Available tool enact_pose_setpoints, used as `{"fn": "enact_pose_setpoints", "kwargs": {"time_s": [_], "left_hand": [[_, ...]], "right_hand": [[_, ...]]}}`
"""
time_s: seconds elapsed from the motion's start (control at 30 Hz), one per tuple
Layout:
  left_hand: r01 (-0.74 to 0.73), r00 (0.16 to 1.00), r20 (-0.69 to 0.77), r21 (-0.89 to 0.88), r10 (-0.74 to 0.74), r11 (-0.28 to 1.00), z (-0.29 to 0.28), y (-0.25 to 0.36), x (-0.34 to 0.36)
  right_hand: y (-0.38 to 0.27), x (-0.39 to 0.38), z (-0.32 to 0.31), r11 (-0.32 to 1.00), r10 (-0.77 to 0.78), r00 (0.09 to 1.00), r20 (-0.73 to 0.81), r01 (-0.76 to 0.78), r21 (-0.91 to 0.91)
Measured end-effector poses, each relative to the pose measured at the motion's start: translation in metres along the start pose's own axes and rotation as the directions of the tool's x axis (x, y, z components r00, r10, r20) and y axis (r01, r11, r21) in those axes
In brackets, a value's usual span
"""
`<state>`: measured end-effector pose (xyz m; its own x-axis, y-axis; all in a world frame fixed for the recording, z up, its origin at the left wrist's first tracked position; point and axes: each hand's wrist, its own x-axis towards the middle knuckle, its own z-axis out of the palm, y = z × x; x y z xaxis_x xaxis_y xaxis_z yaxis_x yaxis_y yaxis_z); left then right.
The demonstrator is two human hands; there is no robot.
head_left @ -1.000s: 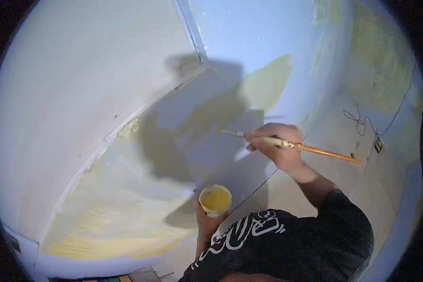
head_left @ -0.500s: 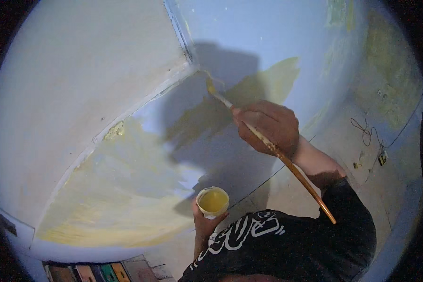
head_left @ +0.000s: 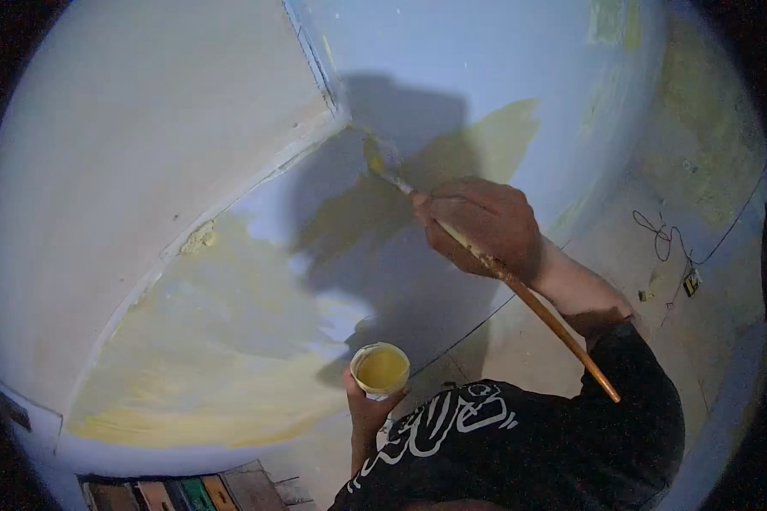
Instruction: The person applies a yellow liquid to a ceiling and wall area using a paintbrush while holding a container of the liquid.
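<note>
My right hand (head_left: 484, 226) grips a long wooden-handled paintbrush (head_left: 558, 328), its handle slanting down toward my right arm. The yellow-coated bristles are at the blue wall (head_left: 520, 51), just below the corner of a pale panel (head_left: 162, 128). Low in front of my body, my left hand (head_left: 368, 407) is wrapped round a small white cup of yellow paint (head_left: 380, 370). Yellow strokes (head_left: 256, 341) cover the wall's lower left, and a further yellow patch (head_left: 494, 140) lies right of the brush tip. My shadow falls over the wall around the brush.
A rough crumbly spot (head_left: 199, 239) sits along the panel's lower edge. At the right, a thin dark cable (head_left: 663, 237) lies on the tiled floor near a small black-and-yellow object (head_left: 692, 282). Several coloured strips (head_left: 193, 494) lie at the bottom left.
The brush tip and my right hand have shifted slightly left. The cup in my left hand sits a little further left, and the whole view has moved slightly.
</note>
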<state>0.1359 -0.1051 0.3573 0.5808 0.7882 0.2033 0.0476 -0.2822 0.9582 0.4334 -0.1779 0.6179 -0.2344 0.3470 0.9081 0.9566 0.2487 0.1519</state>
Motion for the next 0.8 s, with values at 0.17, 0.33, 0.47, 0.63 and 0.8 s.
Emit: {"fn": "enact_pose_setpoints", "kwargs": {"time_s": [0.17, 0.33, 0.47, 0.63, 0.8], "left_hand": [[0.028, 0.999, -0.028, 0.018, -0.027, 0.999, 0.000, -0.004, -0.002], [0.028, 0.999, -0.030, 0.079, -0.026, 0.996, -0.003, -0.011, -0.004], [0.042, 0.998, -0.041, -0.010, -0.043, 0.999, 0.003, -0.005, -0.002], [0.037, 0.999, -0.040, 0.004, -0.037, 0.999, 0.001, -0.016, -0.003], [0.065, 0.997, -0.035, 0.003, -0.065, 0.998, 0.003, -0.007, -0.009]], "right_hand": [[-0.002, -0.007, 0.005, 0.986, 0.008, 0.989, 0.150, -0.033, 0.166], [0.011, 0.040, 0.004, 0.999, -0.017, 0.997, -0.082, 0.021, 0.045], [0.004, 0.006, 0.016, 0.987, -0.008, 0.997, 0.078, -0.005, 0.161], [0.005, 0.009, 0.013, 0.982, -0.035, 0.998, 0.042, 0.027, 0.187], [0.004, 0.035, 0.008, 0.990, -0.071, 0.983, -0.171, 0.090, 0.108]]}}
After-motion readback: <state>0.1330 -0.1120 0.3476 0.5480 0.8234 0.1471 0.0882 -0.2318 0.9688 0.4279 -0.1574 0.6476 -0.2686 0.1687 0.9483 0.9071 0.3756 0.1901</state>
